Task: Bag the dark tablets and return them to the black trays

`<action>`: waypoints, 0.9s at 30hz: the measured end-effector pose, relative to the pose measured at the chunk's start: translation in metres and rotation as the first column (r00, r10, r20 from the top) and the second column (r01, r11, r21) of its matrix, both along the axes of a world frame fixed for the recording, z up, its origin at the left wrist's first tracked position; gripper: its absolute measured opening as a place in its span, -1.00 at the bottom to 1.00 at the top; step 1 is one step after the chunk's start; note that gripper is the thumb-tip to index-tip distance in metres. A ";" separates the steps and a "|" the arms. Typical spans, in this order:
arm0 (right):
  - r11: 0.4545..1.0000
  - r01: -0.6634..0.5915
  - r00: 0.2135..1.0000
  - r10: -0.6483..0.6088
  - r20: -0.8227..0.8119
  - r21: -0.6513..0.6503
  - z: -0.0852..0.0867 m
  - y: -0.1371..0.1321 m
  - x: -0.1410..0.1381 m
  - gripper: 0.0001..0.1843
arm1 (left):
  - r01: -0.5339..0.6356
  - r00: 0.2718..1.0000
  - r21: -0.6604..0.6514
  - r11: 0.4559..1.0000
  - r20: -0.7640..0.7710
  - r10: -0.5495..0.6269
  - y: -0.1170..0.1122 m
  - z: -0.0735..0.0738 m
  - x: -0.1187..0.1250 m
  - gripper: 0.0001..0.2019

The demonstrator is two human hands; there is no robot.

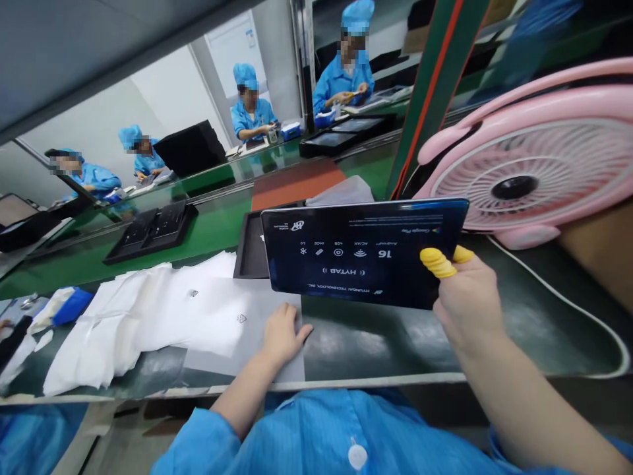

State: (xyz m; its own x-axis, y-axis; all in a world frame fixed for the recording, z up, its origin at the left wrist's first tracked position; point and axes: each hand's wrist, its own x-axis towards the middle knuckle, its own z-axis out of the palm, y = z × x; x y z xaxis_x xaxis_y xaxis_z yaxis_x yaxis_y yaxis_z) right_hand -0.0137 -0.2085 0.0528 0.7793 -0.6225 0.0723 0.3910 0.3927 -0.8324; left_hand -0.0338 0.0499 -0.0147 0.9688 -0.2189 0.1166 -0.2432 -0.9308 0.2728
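My right hand [467,300], with yellow finger cots on thumb and forefinger, pinches the right edge of a dark tablet [363,254] and holds it above the bench; white upside-down print shows on its film. My left hand [283,333] rests on a grey sheet [257,343] on the bench, fingers curled down at the sheet's upper edge. Left of that hand lies a spread of several white foam bags [148,316].
A black tray [250,247] sits behind the tablet, another black tray [151,231] on the green conveyor. A pink desk fan [534,158] stands at right, its white cord [568,300] looping across the mat. Several people in blue work across the line.
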 end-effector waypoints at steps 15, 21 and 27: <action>0.960 -0.161 0.976 0.121 -0.180 -0.230 -0.050 0.028 -0.018 -0.62 | -0.409 0.883 -0.721 0.559 -0.160 0.441 0.039 0.002 0.018 -0.80; 0.846 -0.294 0.952 0.220 -0.212 -0.445 -0.063 0.060 -0.015 -0.64 | -0.197 0.889 -0.965 0.174 -0.101 0.446 0.065 0.053 0.028 -0.73; 0.795 -0.339 0.940 0.267 -0.213 -0.502 -0.068 0.079 -0.018 -0.66 | 0.090 0.864 -0.700 0.709 0.408 0.294 0.033 0.101 0.014 -0.84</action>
State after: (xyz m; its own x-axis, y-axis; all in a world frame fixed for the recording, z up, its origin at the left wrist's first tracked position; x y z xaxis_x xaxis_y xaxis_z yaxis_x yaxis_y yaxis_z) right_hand -0.0316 -0.1296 -0.0149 0.9463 -0.2479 0.2074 0.2048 -0.0366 -0.9781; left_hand -0.0200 0.0832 0.0865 0.7599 0.2042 0.6171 -0.4286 -0.5563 0.7119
